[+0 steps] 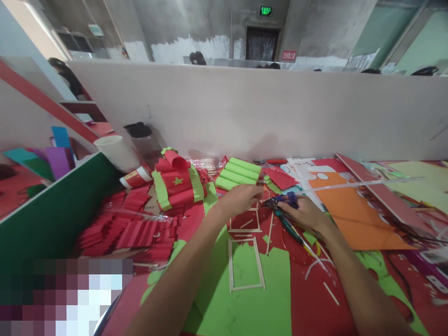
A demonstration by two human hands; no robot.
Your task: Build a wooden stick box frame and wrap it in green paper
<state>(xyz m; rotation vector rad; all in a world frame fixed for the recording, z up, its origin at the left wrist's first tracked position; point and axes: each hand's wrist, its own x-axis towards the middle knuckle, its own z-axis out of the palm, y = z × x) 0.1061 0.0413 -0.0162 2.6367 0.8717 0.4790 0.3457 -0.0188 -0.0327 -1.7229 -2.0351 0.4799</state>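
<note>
My left hand (241,198) reaches over the table with its fingers pinched together near a thin wooden stick frame (245,223); what it pinches is too small to make out. My right hand (305,212) is closed on a dark glue gun (282,201) with a blue trigger, its tip pointing left toward my left fingers. A second rectangular stick frame (245,264) lies on a green paper sheet (245,298) just in front of my arms.
Rolled red and green paper tubes (178,184) and green rolls (238,173) lie behind. Folded red paper pieces (119,228) are piled at left, beside a white paper cup (117,151) and a green divider (52,210). An orange sheet (353,210) lies at right. A white partition (262,112) closes the back.
</note>
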